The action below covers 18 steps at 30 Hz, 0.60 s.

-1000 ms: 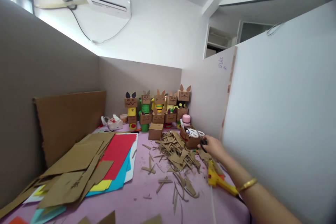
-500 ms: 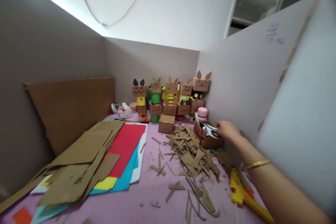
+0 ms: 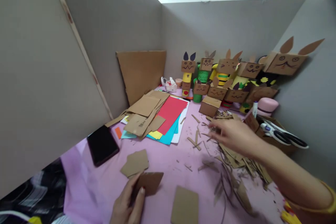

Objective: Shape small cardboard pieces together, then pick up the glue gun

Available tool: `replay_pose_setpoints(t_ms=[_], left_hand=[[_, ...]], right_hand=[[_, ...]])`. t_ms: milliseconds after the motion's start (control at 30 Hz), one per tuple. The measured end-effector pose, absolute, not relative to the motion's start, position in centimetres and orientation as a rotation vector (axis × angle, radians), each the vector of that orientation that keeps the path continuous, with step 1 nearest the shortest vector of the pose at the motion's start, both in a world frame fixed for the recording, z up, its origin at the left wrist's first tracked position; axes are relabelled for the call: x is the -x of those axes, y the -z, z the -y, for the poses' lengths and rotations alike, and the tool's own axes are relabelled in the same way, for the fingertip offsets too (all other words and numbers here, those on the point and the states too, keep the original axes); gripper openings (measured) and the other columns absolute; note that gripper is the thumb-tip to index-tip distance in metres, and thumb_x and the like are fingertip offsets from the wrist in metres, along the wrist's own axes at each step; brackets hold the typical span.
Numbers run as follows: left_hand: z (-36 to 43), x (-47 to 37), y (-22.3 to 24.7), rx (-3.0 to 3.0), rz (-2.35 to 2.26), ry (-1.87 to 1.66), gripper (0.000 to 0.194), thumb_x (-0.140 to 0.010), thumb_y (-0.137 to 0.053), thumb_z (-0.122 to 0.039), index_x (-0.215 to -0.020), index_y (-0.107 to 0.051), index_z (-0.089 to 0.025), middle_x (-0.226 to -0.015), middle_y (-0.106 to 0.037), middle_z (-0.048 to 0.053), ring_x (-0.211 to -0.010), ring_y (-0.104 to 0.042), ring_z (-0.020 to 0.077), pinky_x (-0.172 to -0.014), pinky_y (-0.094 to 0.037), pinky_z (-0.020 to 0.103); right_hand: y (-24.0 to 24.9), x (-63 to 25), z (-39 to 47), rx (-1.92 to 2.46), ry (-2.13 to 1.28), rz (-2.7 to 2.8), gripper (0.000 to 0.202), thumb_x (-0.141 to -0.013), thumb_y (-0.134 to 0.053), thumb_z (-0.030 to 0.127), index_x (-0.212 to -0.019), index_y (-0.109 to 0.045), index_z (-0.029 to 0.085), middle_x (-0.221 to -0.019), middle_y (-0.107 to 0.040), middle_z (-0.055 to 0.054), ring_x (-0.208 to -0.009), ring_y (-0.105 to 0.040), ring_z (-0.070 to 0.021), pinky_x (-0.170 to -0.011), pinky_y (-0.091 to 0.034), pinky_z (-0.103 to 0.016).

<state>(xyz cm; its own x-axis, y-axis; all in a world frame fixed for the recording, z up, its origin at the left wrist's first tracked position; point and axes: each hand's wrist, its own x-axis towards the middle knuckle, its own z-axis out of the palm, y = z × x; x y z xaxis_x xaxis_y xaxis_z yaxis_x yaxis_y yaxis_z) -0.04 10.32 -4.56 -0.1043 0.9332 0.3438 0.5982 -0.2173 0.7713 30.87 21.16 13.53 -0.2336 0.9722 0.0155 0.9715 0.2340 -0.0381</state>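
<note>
Cardboard is filling most of what I am looking down at. My left hand [image 3: 127, 204] is sitting at about six o'clock on the pink desk [image 3: 168, 154], its fingers [image 3: 139, 196] pinching the near edge of a small cardboard piece [image 3: 149, 183] that is lying flat. Just beyond it, toward eleven o'clock, a second cardboard cutout [image 3: 135, 162] is resting apart from my hand, and a rectangular cardboard card [image 3: 185, 204] is lying just beside the held piece at four o'clock.

My right hand [image 3: 233, 134] is reaching out toward two o'clock, blurred, hovering over the heap of cardboard strips [image 3: 236, 157]; its fingers are loosely curled, and I cannot tell whether they are gripping anything.

A brown box [image 3: 273, 136] at three o'clock is holding white-handled scissors [image 3: 278, 134]. A black phone [image 3: 102, 144] is lying at ten o'clock near the grey partition. Coloured paper sheets [image 3: 170, 119] with cardboard on top are spreading toward twelve o'clock, and cardboard figures [image 3: 225, 77] with ears are standing along the back wall.
</note>
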Motion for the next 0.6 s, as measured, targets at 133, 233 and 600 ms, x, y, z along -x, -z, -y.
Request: replay_pose_setpoints(t_ms=[133, 233, 600], left_hand=[[-10.3, -0.1, 5.1, -1.756, -1.644, -1.286, 0.039, -0.086, -0.048, -0.037, -0.119, -0.048, -0.017, -0.115, -0.062, 0.014, -0.104, -0.061, 0.023, -0.092, -0.048, 0.035], [-10.5, -0.3, 5.2, -1.656, -1.596, -1.283, 0.042, -0.084, -0.049, -0.041, -0.118, -0.048, -0.016, -0.115, -0.062, 0.014, -0.103, -0.06, 0.0242, -0.091, -0.049, 0.037], [-12.3, -0.6, 2.5, -0.956, -1.267, -1.425, 0.062, -0.07, -0.065, -0.049, -0.121, -0.045, -0.02, -0.114, -0.06, 0.009, -0.094, -0.061, 0.0208, -0.059, -0.052, 0.02]], right_hand=[[-9.1, -27.1, -15.8, 1.746, -0.39, 2.632, 0.023, -0.072, -0.062, 0.03, -0.093, -0.066, 0.021, -0.083, -0.072, -0.006, -0.076, -0.064, -0.0245, -0.061, -0.036, -0.029], [-5.2, -25.8, -12.2, 1.748, -0.58, 2.547, 0.033, -0.062, -0.071, 0.037, -0.089, -0.064, 0.02, -0.091, -0.067, -0.008, -0.078, -0.061, -0.0253, -0.06, -0.035, -0.028], [0.0, -21.9, -11.0, 1.443, -1.327, 1.333, 0.026, -0.07, -0.057, 0.045, -0.071, -0.048, 0.021, -0.046, -0.047, 0.007, -0.038, -0.045, -0.0108, -0.039, -0.03, -0.021]])
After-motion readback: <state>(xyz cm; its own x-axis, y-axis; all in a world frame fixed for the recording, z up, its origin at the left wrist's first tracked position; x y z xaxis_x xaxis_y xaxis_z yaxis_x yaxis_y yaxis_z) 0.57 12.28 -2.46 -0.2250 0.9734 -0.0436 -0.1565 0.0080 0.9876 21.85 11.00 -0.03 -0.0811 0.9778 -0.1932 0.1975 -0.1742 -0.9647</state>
